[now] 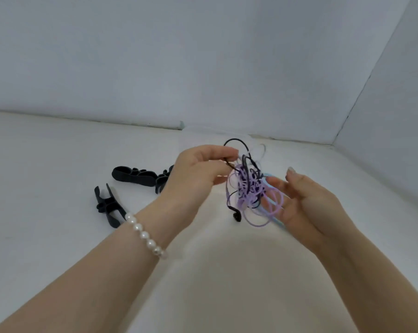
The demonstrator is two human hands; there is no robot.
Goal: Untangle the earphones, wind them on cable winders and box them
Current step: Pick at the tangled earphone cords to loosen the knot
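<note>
A tangled bundle of earphones point(248, 188) with purple, black, white and light blue cables hangs above the white table between my hands. My left hand point(198, 174) pinches a black cable loop at the top of the tangle. Cupped under the bundle from the right, my right hand point(306, 203) holds it against the palm. A black earbud point(236, 216) dangles below the tangle. Black cable winders lie on the table to the left: one point(133, 175) further back, one point(109, 207) nearer and partly behind my left wrist, and a third point(163, 179) partly hidden by my left hand.
The white table point(47, 164) meets grey-white walls at the back and on the right, forming a corner point(334, 143). A pearl bracelet point(145, 234) is on my left wrist. No box shows in this view.
</note>
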